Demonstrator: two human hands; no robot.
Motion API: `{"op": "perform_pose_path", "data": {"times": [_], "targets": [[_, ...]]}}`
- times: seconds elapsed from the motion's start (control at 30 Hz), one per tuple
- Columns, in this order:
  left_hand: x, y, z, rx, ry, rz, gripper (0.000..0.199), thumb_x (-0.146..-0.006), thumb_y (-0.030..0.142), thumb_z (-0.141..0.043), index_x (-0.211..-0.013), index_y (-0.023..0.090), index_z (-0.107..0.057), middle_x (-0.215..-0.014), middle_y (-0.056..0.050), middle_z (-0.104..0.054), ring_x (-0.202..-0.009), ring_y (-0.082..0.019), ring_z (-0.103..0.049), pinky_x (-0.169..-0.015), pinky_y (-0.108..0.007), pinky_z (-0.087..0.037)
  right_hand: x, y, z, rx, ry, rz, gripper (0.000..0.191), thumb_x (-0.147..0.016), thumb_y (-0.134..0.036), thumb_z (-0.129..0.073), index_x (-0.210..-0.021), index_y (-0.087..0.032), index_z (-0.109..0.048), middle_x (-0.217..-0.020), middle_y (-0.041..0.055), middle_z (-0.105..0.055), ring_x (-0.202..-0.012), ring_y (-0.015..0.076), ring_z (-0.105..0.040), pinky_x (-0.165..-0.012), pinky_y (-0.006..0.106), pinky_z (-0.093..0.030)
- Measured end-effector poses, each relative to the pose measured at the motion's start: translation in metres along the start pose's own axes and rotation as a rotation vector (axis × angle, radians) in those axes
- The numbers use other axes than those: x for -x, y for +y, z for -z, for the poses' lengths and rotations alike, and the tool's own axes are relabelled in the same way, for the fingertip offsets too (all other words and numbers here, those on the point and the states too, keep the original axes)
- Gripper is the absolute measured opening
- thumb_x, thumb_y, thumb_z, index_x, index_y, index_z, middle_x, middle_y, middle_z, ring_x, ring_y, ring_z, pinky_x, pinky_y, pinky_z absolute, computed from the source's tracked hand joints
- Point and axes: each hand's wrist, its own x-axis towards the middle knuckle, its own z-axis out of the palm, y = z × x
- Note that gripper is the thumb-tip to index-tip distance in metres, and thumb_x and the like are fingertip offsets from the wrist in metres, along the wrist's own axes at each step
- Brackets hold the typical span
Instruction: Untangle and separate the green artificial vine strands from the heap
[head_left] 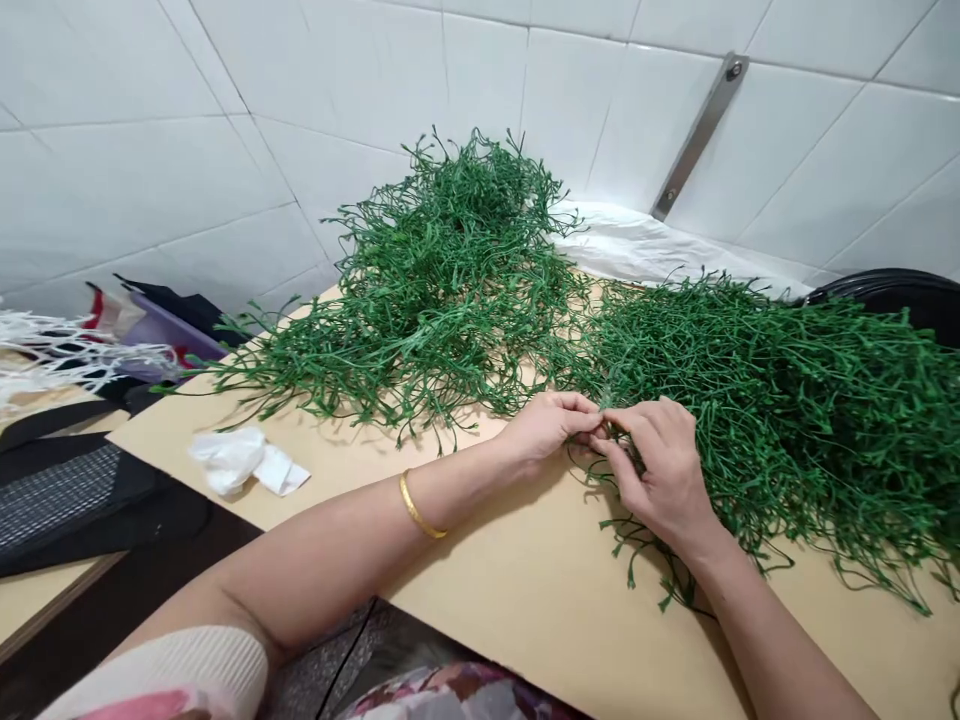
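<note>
My left hand (551, 430) and my right hand (658, 465) meet fingertip to fingertip at the near edge of the green stems. The fingers of both are pinched closed on thin green artificial stems. Some stem ends hang below my right hand onto the table. Just behind and to the right lies a thick heap of green artificial stems (750, 390) with small forked tips. A second, taller pile of the same stems (457, 250) spreads behind my left hand. The exact spot between the fingertips is too small to make out.
On the beige tabletop (510, 580) lies crumpled white tissue (236, 460), left of my forearm. White netting (67, 350) and a purple container (165, 325) are at the far left. A tiled wall with a metal bracket (697, 140) stands behind; a black round object (892, 290) sits at right.
</note>
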Motion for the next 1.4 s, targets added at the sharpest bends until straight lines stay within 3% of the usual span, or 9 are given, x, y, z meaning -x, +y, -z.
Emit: {"op": "perform_pose_path", "data": {"times": [0.13,0.23,0.4,0.53,0.67,0.83,0.97,1.2,1.4], "targets": [[-0.001,0.002,0.002,-0.018,0.001,0.081,0.008,-0.061,0.006,-0.059,-0.062,0.012,-0.053,-0.051,-0.001,-0.054,-0.049,-0.01,-0.054,-0.053,-0.023,-0.041,0.006,0.005,-0.001,0.011,-0.008,0.042,0.02,-0.078,-0.012,-0.051,-0.097,-0.019,-0.051,-0.089,0.0055,-0.06,-0.088,0.0194,-0.052,-0.09,0.043,-0.035],[-0.004,0.005,0.004,-0.01,-0.047,0.1,0.011,-0.063,0.012,-0.061,-0.06,0.012,-0.051,-0.052,-0.001,-0.053,-0.05,-0.01,-0.053,-0.053,-0.023,-0.041,0.007,0.008,-0.001,0.011,-0.039,0.088,0.02,-0.078,-0.008,-0.049,-0.094,-0.02,-0.052,-0.09,0.0049,-0.061,-0.091,0.0199,-0.053,-0.092,0.044,-0.034],[-0.006,0.001,0.006,-0.102,-0.045,0.075,0.019,-0.064,0.014,-0.064,-0.056,0.013,-0.047,-0.044,0.004,-0.045,-0.038,-0.005,-0.041,-0.044,-0.018,-0.031,0.008,0.011,-0.001,-0.011,-0.098,0.114,0.016,-0.079,-0.013,-0.049,-0.094,-0.019,-0.054,-0.089,0.0052,-0.061,-0.087,0.0181,-0.054,-0.092,0.041,-0.032],[-0.004,-0.002,0.002,-0.178,0.007,-0.061,0.021,-0.069,0.012,-0.059,-0.056,0.015,-0.042,-0.043,0.005,-0.042,-0.038,-0.004,-0.038,-0.045,-0.018,-0.03,0.01,0.017,-0.003,0.008,-0.177,0.092,0.014,-0.082,-0.02,-0.048,-0.094,-0.018,-0.054,-0.088,0.005,-0.062,-0.082,0.0164,-0.054,-0.092,0.039,-0.029],[-0.001,0.001,-0.002,-0.166,0.117,-0.242,0.021,-0.072,0.013,-0.057,-0.059,0.015,-0.041,-0.048,0.004,-0.047,-0.045,-0.005,-0.046,-0.05,-0.017,-0.033,0.013,0.025,-0.005,0.119,-0.203,0.049,0.013,-0.084,-0.02,-0.043,-0.082,-0.019,-0.056,-0.075,0.0023,-0.061,-0.074,0.016,-0.051,-0.091,0.038,-0.027],[0.005,0.003,-0.002,-0.089,0.137,-0.182,0.02,-0.074,0.012,-0.055,-0.062,0.016,-0.039,-0.055,0.001,-0.053,-0.045,-0.006,-0.048,-0.051,-0.02,-0.037,0.017,0.032,-0.008,0.184,-0.138,0.015,0.012,-0.082,-0.018,-0.045,-0.078,-0.019,-0.056,-0.071,0.0023,-0.06,-0.072,0.017,-0.049,-0.087,0.038,-0.028],[0.006,0.0,0.002,-0.068,0.165,-0.129,0.021,-0.075,0.011,-0.053,-0.061,0.016,-0.039,-0.052,0.002,-0.049,-0.04,-0.004,-0.042,-0.044,-0.017,-0.03,0.016,0.035,-0.008,0.15,-0.065,-0.077,0.009,-0.078,-0.019,-0.048,-0.08,-0.019,-0.057,-0.075,0.0042,-0.059,-0.077,0.0196,-0.05,-0.081,0.038,-0.032],[-0.007,0.001,-0.005,-0.046,0.125,-0.152,0.021,-0.077,0.015,-0.052,-0.061,0.017,-0.038,-0.052,0.003,-0.047,-0.039,-0.004,-0.039,-0.043,-0.019,-0.03,0.008,0.016,0.011,0.011,0.36,-0.117,0.026,-0.073,-0.009,-0.049,-0.097,-0.018,-0.054,-0.096,0.01,-0.057,-0.093,0.023,-0.053,-0.081,0.039,-0.04],[-0.003,0.001,-0.004,-0.043,0.068,-0.13,0.019,-0.075,0.017,-0.055,-0.061,0.015,-0.041,-0.053,0.002,-0.049,-0.041,-0.004,-0.041,-0.046,-0.018,-0.032,0.01,0.0,0.001,0.034,0.19,-0.01,0.03,-0.073,-0.014,-0.054,-0.102,-0.019,-0.054,-0.101,0.0083,-0.059,-0.095,0.0232,-0.051,-0.083,0.04,-0.037]]}}
